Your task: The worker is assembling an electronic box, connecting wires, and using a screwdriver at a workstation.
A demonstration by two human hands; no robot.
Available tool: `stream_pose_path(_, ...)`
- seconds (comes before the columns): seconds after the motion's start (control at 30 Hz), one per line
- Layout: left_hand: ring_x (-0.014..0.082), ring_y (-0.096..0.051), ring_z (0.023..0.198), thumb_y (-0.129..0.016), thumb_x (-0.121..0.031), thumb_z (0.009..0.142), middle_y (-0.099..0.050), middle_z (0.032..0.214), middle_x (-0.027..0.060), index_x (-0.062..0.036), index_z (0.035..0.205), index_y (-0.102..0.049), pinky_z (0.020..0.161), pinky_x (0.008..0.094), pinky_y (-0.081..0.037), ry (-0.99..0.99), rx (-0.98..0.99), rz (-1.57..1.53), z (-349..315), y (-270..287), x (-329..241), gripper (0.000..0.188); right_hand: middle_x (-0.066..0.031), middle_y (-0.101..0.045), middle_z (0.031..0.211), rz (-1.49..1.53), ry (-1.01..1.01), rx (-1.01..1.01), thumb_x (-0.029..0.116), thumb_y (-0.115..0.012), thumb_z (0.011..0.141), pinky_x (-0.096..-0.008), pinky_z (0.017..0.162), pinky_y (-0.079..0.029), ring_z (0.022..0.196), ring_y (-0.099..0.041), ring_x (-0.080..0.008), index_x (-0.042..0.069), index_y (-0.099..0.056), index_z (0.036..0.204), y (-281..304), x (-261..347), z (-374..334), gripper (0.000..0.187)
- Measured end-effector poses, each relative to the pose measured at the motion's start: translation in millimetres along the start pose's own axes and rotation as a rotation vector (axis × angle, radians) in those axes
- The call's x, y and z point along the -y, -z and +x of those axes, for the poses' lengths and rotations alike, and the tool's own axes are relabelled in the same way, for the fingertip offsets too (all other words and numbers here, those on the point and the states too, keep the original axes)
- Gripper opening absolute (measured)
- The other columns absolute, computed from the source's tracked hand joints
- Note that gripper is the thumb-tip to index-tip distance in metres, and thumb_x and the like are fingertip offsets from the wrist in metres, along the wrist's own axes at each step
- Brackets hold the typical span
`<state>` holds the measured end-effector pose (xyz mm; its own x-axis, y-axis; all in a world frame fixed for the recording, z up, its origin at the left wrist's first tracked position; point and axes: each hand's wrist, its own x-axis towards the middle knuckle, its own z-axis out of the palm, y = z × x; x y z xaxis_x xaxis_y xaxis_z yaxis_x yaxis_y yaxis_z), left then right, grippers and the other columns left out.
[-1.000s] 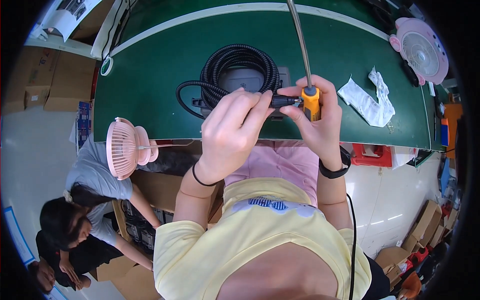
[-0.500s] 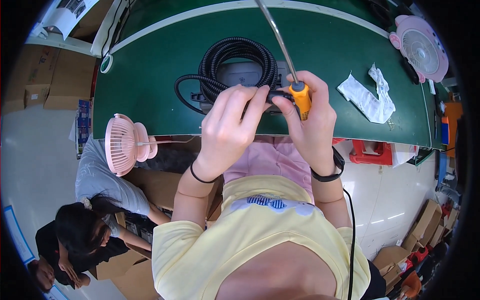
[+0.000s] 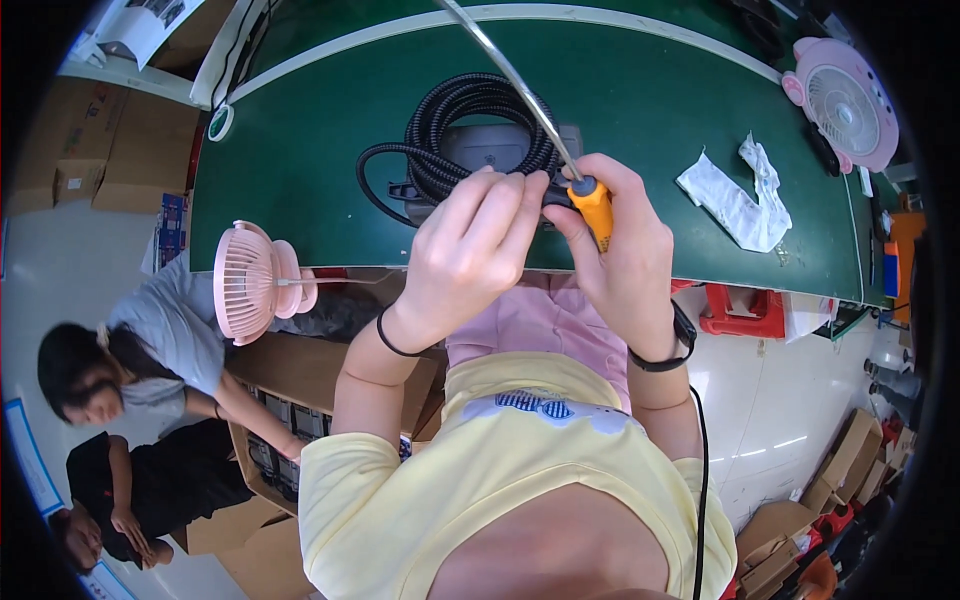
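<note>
My right hand (image 3: 625,262) grips a screwdriver with an orange handle (image 3: 593,207); its long metal shaft (image 3: 505,70) slants up and to the left. My left hand (image 3: 470,255) pinches a small dark part (image 3: 553,193) right beside the handle, fingertips touching it. Both hands hover over the near edge of the green table (image 3: 300,150). Just behind them lies a grey device (image 3: 487,150) wrapped in a coiled black corrugated hose (image 3: 450,110).
A crumpled white cloth (image 3: 738,195) lies right of my hands. A pink fan (image 3: 845,100) stands at the table's far right; another pink fan (image 3: 250,285) is clipped at the near left edge. Two people (image 3: 140,370) sit low on the left among cardboard boxes.
The screwdriver shaft has tilted further left, and both hands have shifted slightly left. The grip on the handle and dark part is unchanged.
</note>
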<state>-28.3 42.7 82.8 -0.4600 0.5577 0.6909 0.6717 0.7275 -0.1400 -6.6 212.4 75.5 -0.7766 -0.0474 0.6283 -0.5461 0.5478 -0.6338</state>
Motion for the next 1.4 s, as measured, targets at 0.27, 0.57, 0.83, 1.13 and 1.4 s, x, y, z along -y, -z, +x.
stream_pose_path(0.27, 0.0212, -0.063, 0.086, -0.069, -0.003, 0.068, -0.062, 0.090, 0.0067, 0.0013, 0.101, -0.072, 0.076, 0.0308, -0.060, -0.001, -0.078, -0.018, -4.7, -5.3, -6.3, 0.033, -0.0099, -0.069, 0.102, 0.416, -0.441, 0.078, 0.007, -0.075, 0.087, -0.0283, 0.061, -0.057, 0.072, -0.072, -0.0178, 0.005, -0.053, 0.120, 3.6, -2.4, 3.9, 0.040)
stream_pose_path(0.57, 0.0213, -0.062, 0.086, -0.074, -0.007, 0.072, -0.059, 0.089, 0.0044, -0.0043, 0.103, -0.071, 0.068, 0.0315, -0.055, 0.145, 0.033, -0.238, 6.2, 5.7, 2.8, 0.031, -0.0086, -0.074, 0.102, 0.484, -0.231, 0.023, 0.007, -0.085, 0.077, -0.0255, 0.077, -0.058, 0.091, -0.072, -0.0151, 0.003, -0.053, 0.119, -3.8, -26.9, -4.0, 0.053)
stream_pose_path(0.83, 0.0218, -0.064, 0.093, -0.070, -0.004, 0.074, -0.058, 0.094, 0.0070, -0.0019, 0.103, -0.070, 0.073, 0.0291, -0.058, 0.109, 0.124, -0.149, 9.3, 7.1, 2.3, 0.029, -0.0116, -0.074, 0.102, 0.112, 0.041, -0.013, 0.001, -0.083, 0.077, -0.0282, 0.080, -0.057, 0.093, -0.073, -0.0216, 0.003, -0.052, 0.116, -6.0, -33.3, -3.3, 0.050)
stream_pose_path(1.13, 0.0218, -0.063, 0.097, -0.070, -0.002, 0.071, -0.058, 0.095, 0.0068, 0.0005, 0.104, -0.071, 0.074, 0.0288, -0.059, -0.004, 0.034, -0.066, 4.0, -4.2, 7.5, 0.032, -0.0105, -0.066, 0.094, 0.090, 0.162, -0.149, 0.004, -0.083, 0.076, -0.0327, 0.064, -0.054, 0.075, -0.066, -0.0274, 0.005, -0.054, 0.114, -22.2, -35.1, -5.4, 0.047)
stream_pose_path(1.4, 0.0208, -0.062, 0.093, -0.072, -0.001, 0.069, -0.059, 0.092, 0.0062, 0.0021, 0.104, -0.071, 0.072, 0.0281, -0.058, -0.033, -0.033, -0.056, -0.1, -9.2, 8.3, 0.035, -0.0115, -0.066, 0.094, 0.120, 0.032, -0.213, 0.004, -0.083, 0.076, -0.0331, 0.065, -0.054, 0.076, -0.066, -0.0294, 0.005, -0.058, 0.112, -29.0, -23.5, -10.1, 0.044)
